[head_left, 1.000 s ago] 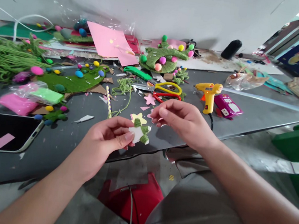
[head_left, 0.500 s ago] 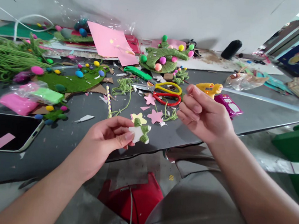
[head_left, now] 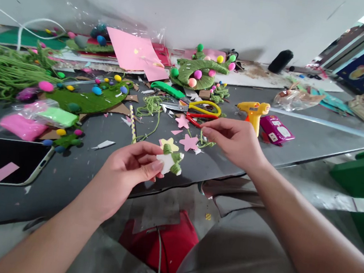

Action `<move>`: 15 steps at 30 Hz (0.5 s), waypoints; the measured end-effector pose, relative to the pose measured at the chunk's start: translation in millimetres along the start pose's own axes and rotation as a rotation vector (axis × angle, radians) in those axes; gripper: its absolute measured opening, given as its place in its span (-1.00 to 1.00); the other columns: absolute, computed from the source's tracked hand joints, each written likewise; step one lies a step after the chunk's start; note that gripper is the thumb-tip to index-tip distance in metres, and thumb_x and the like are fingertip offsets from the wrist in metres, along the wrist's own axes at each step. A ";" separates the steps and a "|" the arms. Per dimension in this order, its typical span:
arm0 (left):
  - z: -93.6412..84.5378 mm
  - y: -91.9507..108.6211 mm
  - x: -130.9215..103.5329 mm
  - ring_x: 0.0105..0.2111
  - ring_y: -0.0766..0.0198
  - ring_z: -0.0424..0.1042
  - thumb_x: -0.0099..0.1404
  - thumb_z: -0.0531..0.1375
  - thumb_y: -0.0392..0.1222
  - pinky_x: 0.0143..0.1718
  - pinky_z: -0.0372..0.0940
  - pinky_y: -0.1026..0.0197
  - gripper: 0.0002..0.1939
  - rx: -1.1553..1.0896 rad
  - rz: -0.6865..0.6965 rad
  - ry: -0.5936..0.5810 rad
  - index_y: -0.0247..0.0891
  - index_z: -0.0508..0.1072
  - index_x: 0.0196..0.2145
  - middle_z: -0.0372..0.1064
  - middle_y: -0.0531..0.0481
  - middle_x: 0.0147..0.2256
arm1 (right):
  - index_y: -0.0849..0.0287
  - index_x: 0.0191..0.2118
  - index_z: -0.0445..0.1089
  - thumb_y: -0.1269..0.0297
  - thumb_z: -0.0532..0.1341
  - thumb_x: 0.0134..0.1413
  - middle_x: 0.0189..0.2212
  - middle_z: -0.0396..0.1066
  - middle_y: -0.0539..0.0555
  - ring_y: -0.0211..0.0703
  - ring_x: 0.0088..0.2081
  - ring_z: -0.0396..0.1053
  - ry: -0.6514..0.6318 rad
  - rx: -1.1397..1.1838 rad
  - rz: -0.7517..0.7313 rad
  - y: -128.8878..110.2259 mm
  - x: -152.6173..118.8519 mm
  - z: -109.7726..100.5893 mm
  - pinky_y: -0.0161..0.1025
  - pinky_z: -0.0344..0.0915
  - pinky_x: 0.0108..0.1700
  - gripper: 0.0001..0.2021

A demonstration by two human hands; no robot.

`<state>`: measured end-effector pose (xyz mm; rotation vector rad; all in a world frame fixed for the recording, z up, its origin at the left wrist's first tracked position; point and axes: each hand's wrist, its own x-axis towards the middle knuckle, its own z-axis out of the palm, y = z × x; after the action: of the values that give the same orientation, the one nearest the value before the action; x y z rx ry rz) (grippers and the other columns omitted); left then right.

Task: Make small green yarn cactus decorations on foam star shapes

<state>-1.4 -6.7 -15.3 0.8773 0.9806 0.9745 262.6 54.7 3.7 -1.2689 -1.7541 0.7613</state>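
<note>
My left hand [head_left: 136, 164] pinches a small white star [head_left: 165, 163] between thumb and fingers, above the table's front edge. Green yarn is wrapped round several of its points; its middle is bare white. To the right, my right hand [head_left: 234, 140] has its thumb and forefinger closed on a strand of green yarn [head_left: 202, 135], beside the red handle of the scissors [head_left: 205, 107]. The hand partly covers that handle. Close by lie a pale yellow star [head_left: 169, 144] and two pink stars [head_left: 189, 142]. A looser tangle of yarn sits left of the scissors.
A yellow glue gun [head_left: 253, 112] stands behind my right hand, near a purple packet [head_left: 277, 130]. A green cutter [head_left: 167, 89], a striped pencil [head_left: 132, 124] and pom-pom-decorated green shapes [head_left: 91, 95] lie around. At left is a phone [head_left: 5, 160].
My right hand has moved down and left, from in front of the glue gun to the yarn by the scissors. The left hand and its star have stayed put.
</note>
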 end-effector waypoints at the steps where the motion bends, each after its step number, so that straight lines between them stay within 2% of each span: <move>1: 0.3 0.6 -0.3 -0.41 0.46 0.54 0.15 0.52 -0.17 -0.34 0.44 0.50 -0.78 -0.003 0.002 -0.001 -0.05 0.65 -0.24 0.57 0.16 -0.40 | 0.19 -0.26 0.65 0.15 0.43 0.15 -0.39 0.59 0.07 -0.22 -0.41 0.42 0.002 0.011 0.048 1.0 0.4 -0.8 -0.24 0.33 -0.36 -0.80; 4: 1.1 2.6 -1.6 -0.41 0.45 0.54 0.15 0.51 -0.19 -0.33 0.44 0.50 -0.79 -0.008 0.004 0.002 -0.05 0.66 -0.24 0.57 0.15 -0.40 | 0.20 -0.39 0.59 0.01 0.44 0.12 -0.55 0.47 0.02 -0.28 -0.53 0.29 -0.005 0.005 0.109 2.4 0.3 -2.6 -0.26 0.19 -0.48 -0.68; 7: 1.4 3.7 -2.6 -0.41 0.45 0.54 0.16 0.51 -0.19 -0.34 0.44 0.49 -0.80 -0.008 0.007 0.006 -0.05 0.66 -0.25 0.57 0.15 -0.41 | 0.19 -0.42 0.53 -0.01 0.34 0.24 -0.59 0.38 -0.01 -0.30 -0.54 0.23 -0.022 -0.016 0.089 2.7 -0.1 -3.4 -0.26 0.14 -0.48 -0.64; 11: 1.8 2.9 -2.0 -0.42 0.44 0.54 0.15 0.52 -0.20 -0.34 0.44 0.49 -0.79 -0.004 0.014 0.013 -0.06 0.66 -0.25 0.56 0.14 -0.41 | 0.17 -0.29 0.57 0.05 0.23 0.36 -0.44 0.50 0.05 -0.23 -0.43 0.36 -0.079 0.008 0.055 4.6 1.2 -4.1 -0.22 0.26 -0.37 -0.68; 15: 1.6 1.9 -0.6 -0.41 0.44 0.54 0.16 0.51 -0.21 -0.34 0.44 0.48 -0.80 -0.004 0.021 0.005 -0.06 0.66 -0.24 0.56 0.13 -0.41 | 0.14 -0.27 0.63 0.14 0.36 0.23 -0.27 0.56 0.09 -0.15 -0.27 0.44 -0.030 0.001 0.012 8.1 4.2 -3.5 -0.18 0.32 -0.26 -0.81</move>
<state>-0.6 -7.0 -12.9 0.8834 0.9753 0.9969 268.7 61.2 -0.3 -1.2750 -1.7710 0.7914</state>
